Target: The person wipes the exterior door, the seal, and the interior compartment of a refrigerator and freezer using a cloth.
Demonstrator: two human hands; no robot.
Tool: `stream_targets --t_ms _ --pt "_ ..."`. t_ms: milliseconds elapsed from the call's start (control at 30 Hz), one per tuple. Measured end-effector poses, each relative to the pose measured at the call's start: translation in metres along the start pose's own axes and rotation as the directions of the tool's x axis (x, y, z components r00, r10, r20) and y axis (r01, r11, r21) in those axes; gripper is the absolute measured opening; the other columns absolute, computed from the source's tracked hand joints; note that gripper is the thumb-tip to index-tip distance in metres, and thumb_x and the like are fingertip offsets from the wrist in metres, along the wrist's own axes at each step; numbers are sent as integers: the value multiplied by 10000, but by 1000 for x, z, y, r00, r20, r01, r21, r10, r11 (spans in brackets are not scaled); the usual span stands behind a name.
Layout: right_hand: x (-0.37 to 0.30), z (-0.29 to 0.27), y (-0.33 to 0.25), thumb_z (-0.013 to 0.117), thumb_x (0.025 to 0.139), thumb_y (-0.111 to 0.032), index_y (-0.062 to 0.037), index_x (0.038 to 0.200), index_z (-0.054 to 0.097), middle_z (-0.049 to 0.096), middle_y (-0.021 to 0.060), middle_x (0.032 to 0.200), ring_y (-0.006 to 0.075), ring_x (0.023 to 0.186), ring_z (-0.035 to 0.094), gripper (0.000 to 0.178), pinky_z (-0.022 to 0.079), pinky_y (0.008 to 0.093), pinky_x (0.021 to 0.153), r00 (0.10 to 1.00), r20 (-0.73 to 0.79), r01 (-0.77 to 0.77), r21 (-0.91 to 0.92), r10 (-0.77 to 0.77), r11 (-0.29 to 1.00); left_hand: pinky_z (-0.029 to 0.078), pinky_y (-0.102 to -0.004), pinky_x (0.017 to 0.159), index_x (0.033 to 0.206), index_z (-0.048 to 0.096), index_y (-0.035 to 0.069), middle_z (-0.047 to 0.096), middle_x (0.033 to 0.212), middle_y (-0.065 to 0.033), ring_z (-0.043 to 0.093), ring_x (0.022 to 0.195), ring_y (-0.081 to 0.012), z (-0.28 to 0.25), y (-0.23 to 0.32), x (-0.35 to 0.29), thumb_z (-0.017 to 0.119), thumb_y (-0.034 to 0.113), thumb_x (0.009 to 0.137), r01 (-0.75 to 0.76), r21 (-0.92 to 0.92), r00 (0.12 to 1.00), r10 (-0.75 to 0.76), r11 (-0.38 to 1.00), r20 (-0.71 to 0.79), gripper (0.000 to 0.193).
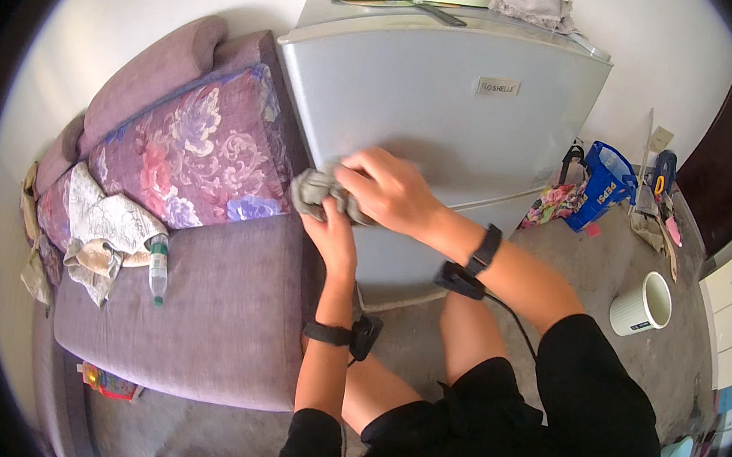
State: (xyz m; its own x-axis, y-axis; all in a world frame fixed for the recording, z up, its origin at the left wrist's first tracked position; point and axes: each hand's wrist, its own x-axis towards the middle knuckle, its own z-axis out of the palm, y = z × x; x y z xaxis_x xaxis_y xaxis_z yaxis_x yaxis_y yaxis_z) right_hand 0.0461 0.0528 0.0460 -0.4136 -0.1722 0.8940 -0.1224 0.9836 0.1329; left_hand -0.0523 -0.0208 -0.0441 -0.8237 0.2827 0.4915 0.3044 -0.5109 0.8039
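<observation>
A crumpled grey-green cloth [309, 191] is bunched up between my two hands, in front of the left edge of a silver-grey refrigerator [444, 106]. My left hand [332, 239] grips the cloth from below, fingers closed on it. From the right, my right hand [389, 189] reaches over with its fingers curled onto the same cloth. Both hands are close to the seam between the upper and lower doors. Whether the cloth touches the door I cannot tell. Black straps with small devices sit on both my wrists.
Left of the refrigerator stands a purple sofa [197, 301] with a floral cushion [200, 147], a patterned cloth [113, 221] and a plastic bottle [158, 271]. To the right are a white bin [640, 304] and a blue bag [600, 185]. A grey cloth [534, 3] lies on the refrigerator.
</observation>
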Motion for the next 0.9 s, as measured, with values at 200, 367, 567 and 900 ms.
stream_targets --t_ms 200,367,567,900 --pt "0 -28 23 668 764 -32 -65 875 662 600 65 853 242 743 621 116 521 348 610 995 -18 88 -204 -93 975 297 -393 1111 1386 381 -55 437 1367 -175 410 1299 -273 13 12 14 576 38 933 -375 253 925 378 892 40 502" --pt "100 -28 30 654 850 -34 -51 940 674 676 33 928 226 767 636 94 512 358 704 931 -330 84 -213 -153 973 428 -328 904 1111 559 -45 586 1089 -146 538 1031 -212 42 94 99 596 81 901 -551 209 831 553 808 53 247" --pt "-12 7 20 695 725 52 -82 920 744 634 56 805 217 665 618 242 511 321 570 969 -234 49 -115 -75 992 425 -369 972 1216 545 -52 599 1157 -184 570 1070 -270 13 30 38 567 35 866 -466 398 882 448 790 145 361" --pt "-158 54 -22 644 742 -36 -47 957 656 558 40 848 205 760 600 216 533 326 601 974 65 -213 -38 215 976 317 -500 1050 1313 456 -72 442 1298 -288 430 1205 -470 -39 -79 -68 578 6 823 -294 495 956 249 817 156 511"
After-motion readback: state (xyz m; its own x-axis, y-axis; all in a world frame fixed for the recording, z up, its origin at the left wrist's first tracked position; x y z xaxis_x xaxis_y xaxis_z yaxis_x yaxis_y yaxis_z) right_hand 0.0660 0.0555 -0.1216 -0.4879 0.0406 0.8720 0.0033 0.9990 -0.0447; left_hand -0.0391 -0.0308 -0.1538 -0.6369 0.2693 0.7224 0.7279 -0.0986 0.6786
